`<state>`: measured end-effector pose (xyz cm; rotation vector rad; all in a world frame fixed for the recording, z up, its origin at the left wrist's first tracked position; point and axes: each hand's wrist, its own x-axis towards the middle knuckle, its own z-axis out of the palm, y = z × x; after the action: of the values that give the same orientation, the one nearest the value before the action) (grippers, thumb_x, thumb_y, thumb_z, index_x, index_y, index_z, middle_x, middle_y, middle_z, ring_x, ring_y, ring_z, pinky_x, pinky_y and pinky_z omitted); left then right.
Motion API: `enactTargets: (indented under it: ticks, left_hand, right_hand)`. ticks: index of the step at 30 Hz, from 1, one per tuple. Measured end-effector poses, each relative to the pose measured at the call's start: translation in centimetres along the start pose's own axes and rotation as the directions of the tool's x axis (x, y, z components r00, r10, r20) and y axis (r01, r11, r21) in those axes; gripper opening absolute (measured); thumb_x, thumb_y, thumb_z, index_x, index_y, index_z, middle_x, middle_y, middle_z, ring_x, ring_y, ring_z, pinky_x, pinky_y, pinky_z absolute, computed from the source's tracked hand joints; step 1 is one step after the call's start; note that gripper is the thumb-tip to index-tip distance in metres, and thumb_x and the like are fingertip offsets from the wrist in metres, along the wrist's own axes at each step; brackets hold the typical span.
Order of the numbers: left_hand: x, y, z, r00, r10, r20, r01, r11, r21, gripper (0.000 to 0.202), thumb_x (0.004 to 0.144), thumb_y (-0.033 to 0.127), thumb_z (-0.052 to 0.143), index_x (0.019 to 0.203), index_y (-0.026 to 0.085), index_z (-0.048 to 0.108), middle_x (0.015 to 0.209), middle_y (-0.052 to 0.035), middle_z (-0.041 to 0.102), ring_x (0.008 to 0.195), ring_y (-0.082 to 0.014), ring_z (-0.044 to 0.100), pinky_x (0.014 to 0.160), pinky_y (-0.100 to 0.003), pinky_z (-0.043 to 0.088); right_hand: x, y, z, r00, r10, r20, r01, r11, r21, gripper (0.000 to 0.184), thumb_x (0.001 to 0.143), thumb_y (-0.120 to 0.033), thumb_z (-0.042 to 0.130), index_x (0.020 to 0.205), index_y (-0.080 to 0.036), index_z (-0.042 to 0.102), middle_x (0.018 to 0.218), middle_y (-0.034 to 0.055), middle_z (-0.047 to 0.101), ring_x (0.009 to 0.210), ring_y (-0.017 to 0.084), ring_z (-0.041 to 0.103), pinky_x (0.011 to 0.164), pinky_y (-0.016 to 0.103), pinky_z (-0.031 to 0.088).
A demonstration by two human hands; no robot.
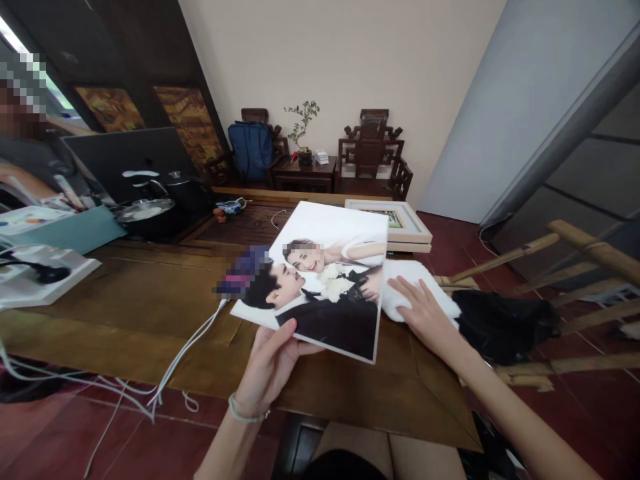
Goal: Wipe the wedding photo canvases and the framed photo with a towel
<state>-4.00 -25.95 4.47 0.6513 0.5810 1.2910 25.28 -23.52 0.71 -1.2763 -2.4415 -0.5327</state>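
A photo print (333, 280) of a couple with white flowers is in my left hand (277, 360). The thumb lies on its lower front edge, and the fingers go underneath, partly hidden. The print looks stiff and tilts above the wooden table (165, 320). To its right, my right hand (423, 310) rests on a folded white cloth (415, 270), fingers spread over the top and not visibly wrapped around it.
Behind the print sit stacked picture frames (420, 233). White cables (195, 340) cross the table's front edge at left. Further left are a power strip (75, 270), a lidded pot (150, 223), a laptop (135, 157) and another person's arm (20, 180). A wooden chair (560, 240) stands right.
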Motion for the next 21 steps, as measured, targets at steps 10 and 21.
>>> enactTargets:
  ticks: [10, 21]
  left_hand:
    - [2.3, -0.2, 0.7, 0.998, 0.059, -0.026, -0.057, 0.996, 0.069, 0.017, 0.076, 0.018, 0.065, 0.093, 0.013, 0.065, 0.084, -0.0054, 0.072, 0.076, -0.0207, 0.069, 0.082, -0.044, 0.055]
    - [5.1, 0.5, 3.4, 0.99, 0.139, -0.005, -0.136, 0.976, 0.172, 0.02, 0.076, 0.023, 0.066, 0.092, 0.011, 0.062, 0.088, -0.0064, 0.069, 0.079, -0.0208, 0.068, 0.063, -0.035, 0.06]
  right_hand:
    - [2.7, -5.8, -6.6, 0.976, 0.057, -0.21, -0.03, 0.991, 0.13, 0.021, 0.082, -0.034, 0.058, 0.096, -0.021, 0.064, 0.109, 0.0087, 0.065, 0.112, 0.027, 0.053, 0.104, 0.057, 0.026]
    - [10.0, -3.8, -2.8, 0.948, -0.141, -0.285, 0.163, 0.985, 0.054, 0.043, 0.085, -0.001, 0.037, 0.125, -0.009, 0.052, 0.125, 0.0161, 0.056, 0.124, 0.026, 0.041, 0.103, 0.048, 0.037]
